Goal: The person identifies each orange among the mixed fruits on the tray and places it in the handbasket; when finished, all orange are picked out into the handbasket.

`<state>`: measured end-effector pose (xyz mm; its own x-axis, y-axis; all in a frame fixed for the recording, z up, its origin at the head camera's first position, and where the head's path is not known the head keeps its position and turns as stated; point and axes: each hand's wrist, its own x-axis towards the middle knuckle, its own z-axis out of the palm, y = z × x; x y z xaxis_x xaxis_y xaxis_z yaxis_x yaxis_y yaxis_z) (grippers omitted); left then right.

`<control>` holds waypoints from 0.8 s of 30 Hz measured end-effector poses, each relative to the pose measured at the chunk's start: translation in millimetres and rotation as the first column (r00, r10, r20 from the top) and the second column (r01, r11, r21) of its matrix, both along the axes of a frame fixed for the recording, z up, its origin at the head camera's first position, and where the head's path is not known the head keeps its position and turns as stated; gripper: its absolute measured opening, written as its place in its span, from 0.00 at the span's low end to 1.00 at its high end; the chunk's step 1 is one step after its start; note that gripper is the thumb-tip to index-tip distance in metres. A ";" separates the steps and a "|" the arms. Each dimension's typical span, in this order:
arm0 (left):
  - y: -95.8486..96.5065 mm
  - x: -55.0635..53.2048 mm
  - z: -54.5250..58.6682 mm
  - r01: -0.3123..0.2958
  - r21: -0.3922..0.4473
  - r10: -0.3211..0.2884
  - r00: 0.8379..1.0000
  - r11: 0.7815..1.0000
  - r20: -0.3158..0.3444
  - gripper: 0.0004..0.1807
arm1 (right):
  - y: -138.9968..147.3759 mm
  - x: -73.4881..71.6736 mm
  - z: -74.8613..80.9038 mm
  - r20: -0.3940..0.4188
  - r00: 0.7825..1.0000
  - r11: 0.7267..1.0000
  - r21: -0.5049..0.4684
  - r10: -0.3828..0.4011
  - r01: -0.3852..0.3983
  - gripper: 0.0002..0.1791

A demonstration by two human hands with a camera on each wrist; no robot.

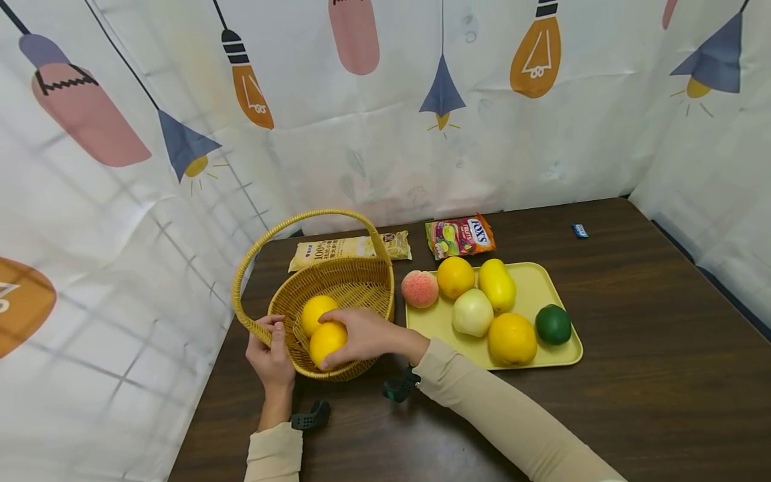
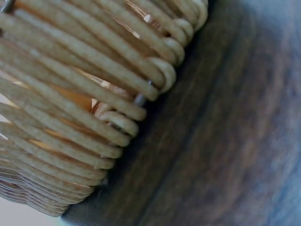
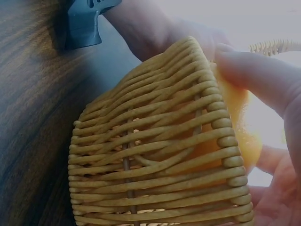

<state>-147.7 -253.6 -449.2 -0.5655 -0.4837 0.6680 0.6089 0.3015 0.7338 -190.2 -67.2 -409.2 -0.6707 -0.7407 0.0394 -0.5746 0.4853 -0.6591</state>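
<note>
In the head view a yellow wicker basket (image 1: pixel 367 284) with a tall arched handle stands on the left of the table. My left hand (image 1: pixel 271 358) grips its left side at the foot of the handle. Over the basket's front part, my right hand (image 1: pixel 364 333) holds an orange (image 1: pixel 326 343) between thumb and fingers. A second orange (image 1: pixel 318 313) lies inside, right behind the held one. In the right wrist view the held orange (image 3: pixel 242 117) shows above the basket rim, its lower part behind the woven wall (image 3: pixel 155 155). Only basket weave (image 2: pixel 94 61) and tabletop fill the left wrist view.
Right of the basket, a yellow tray (image 1: pixel 536 284) carries a peach (image 1: pixel 419 288), an orange (image 1: pixel 456 277), a pale round fruit (image 1: pixel 472 312) and several others. Behind lie a long yellow packet (image 1: pixel 343 249), a Fox's candy bag (image 1: pixel 460 236) and a small blue packet (image 1: pixel 580 230).
</note>
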 end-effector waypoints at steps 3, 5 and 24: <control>0.1 0.4 -0.2 -0.008 -0.001 0.008 1.000 1.000 0.005 0.11 | -0.9 -0.5 0.1 0.003 1.000 1.000 0.019 0.003 -0.003 0.43; 0.1 0.8 -0.4 -0.015 -0.002 0.015 1.000 1.000 0.009 0.11 | -1.5 -0.5 0.2 0.008 1.000 1.000 0.025 0.008 -0.008 0.43; -0.9 -1.3 -1.2 0.013 0.010 -0.013 1.000 1.000 -0.013 0.10 | -10.7 2.7 -3.6 -0.098 0.995 0.986 0.168 -0.001 0.017 0.42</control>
<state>-149.0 -254.4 -450.5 -0.5636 -0.4831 0.6701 0.6219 0.2858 0.7291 -187.5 -77.9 -412.8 -0.6764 -0.7363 -0.0206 -0.6268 0.5900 -0.5089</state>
